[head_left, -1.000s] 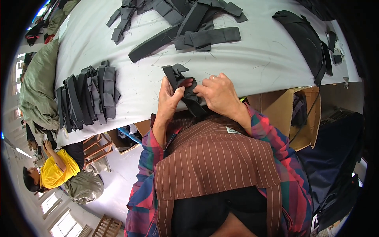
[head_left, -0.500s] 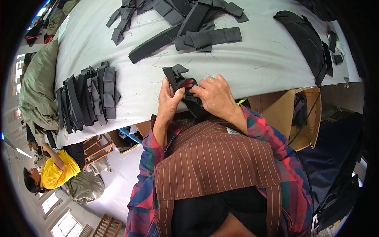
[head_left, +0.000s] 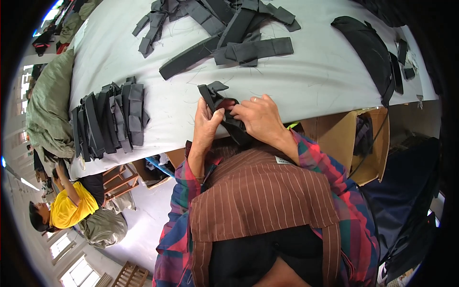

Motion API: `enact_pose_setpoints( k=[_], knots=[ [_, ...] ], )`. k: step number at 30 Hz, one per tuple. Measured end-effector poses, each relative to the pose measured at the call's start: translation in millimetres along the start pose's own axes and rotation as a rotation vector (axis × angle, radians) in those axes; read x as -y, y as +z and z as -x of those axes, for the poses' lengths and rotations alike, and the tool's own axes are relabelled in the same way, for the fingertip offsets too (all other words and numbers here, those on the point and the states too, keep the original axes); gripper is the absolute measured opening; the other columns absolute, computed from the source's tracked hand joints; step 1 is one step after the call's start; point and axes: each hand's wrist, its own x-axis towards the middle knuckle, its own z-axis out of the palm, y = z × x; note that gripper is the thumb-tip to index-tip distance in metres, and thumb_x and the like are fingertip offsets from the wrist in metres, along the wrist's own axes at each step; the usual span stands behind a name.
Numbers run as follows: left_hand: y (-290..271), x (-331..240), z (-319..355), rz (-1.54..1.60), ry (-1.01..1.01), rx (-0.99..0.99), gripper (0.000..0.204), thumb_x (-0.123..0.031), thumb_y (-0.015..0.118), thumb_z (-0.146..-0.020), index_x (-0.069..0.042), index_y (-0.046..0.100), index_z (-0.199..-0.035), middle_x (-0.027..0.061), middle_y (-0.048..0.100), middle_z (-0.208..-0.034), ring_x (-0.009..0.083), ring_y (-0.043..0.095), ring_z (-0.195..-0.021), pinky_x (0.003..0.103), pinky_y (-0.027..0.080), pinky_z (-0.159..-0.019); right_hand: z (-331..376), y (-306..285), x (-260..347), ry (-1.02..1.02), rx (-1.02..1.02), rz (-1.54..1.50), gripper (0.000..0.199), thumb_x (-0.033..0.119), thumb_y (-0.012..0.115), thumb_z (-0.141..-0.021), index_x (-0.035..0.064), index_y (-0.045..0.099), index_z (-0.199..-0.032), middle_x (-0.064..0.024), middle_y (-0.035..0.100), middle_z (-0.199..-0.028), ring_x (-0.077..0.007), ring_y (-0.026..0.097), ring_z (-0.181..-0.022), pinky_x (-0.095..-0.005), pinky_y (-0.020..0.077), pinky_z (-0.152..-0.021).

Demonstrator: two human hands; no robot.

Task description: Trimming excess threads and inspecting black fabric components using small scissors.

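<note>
My left hand (head_left: 205, 125) and my right hand (head_left: 256, 117) meet at the near edge of a pale grey table (head_left: 315, 81). Between them they pinch a dark grey padded fabric strap (head_left: 216, 95), folded over at its far end. The strap's lower part hangs off the table edge under my right hand. My sleeves are red and blue plaid, under a brown striped apron.
A neat stack of dark grey straps (head_left: 111, 119) lies to the left. A loose heap of straps (head_left: 229, 28) sits further back. A black pouch (head_left: 370, 48) lies at right above an open cardboard box (head_left: 366, 143). A person in yellow (head_left: 64, 210) crouches lower left.
My hands have shifted only slightly on the strap; my right fingers work closer over its fold. The person in yellow has moved a little.
</note>
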Motion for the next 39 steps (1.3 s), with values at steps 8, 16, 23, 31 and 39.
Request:
enact_pose_setpoints(
  k=[8, 16, 23, 31, 39],
  knots=[
    [-25, -4, 9, 0.042, -0.101, -0.164, 0.025, -0.013, 0.056, -0.088, -0.001, 0.048, -0.109, 0.009, 0.06, -0.087, 0.0147, 0.059, -0.073, 0.031, 0.051, -0.065, -2, -39, -21, 0.399, -0.057, -0.589, 0.021, 0.005, 0.063, -0.083, 0.0064, 0.066, -0.103, 0.0008, 0.06, -0.075, -0.0065, 0.051, -0.07, -0.0211, 0.0416, -0.063],
    [-56, -49, 38, -0.25, -0.392, 0.373, 0.049, -0.018, 0.061, -0.085, -0.002, 0.049, -0.13, -0.0001, 0.057, -0.077, 0.0105, 0.056, -0.069, 0.025, 0.046, -0.061, -32, -13, -44, 0.318, -0.084, -0.559, 0.014, 0.012, 0.062, -0.086, 0.001, 0.06, -0.093, -0.0133, 0.065, -0.094, -0.0259, 0.061, -0.08, -0.0319, 0.0465, -0.072],
    [-83, -93, 56, -0.166, -0.158, 0.081, 0.06, -0.017, 0.064, -0.086, -0.003, 0.041, -0.139, 0.0017, 0.06, -0.083, 0.0065, 0.053, -0.066, 0.021, 0.044, -0.06, -35, 42, -20, -0.308, 0.055, -0.268, 0.012, 0.003, 0.059, -0.078, 0.0001, 0.059, -0.089, -0.018, 0.057, -0.116, -0.0362, 0.051, -0.113, -0.0439, 0.0398, -0.095],
    [-190, -166, 41, -0.989, 0.55, -0.868, 0.053, -0.011, 0.067, -0.077, -0.002, 0.052, -0.127, 0.0164, 0.061, -0.102, 0.0268, 0.059, -0.094, 0.033, 0.046, -0.085, -12, 16, 27, 0.032, 0.635, -0.839, 0.019, 0.016, 0.054, -0.094, -0.0006, 0.063, -0.097, -0.0113, 0.068, -0.085, -0.0191, 0.064, -0.074, -0.0293, 0.049, -0.073],
    [-333, -88, 25, -1.514, -0.269, -1.004, 0.084, -0.063, 0.047, -0.085, -0.011, 0.023, -0.147, 0.0101, 0.018, -0.154, 0.0407, 0.01, -0.142, 0.068, 0.011, -0.105, -10, -12, -35, 0.387, 0.098, -0.87, 0.02, 0.017, 0.051, -0.096, 0.0, 0.061, -0.092, -0.0043, 0.063, -0.076, -0.009, 0.056, -0.064, -0.0239, 0.0451, -0.06]
  ],
)
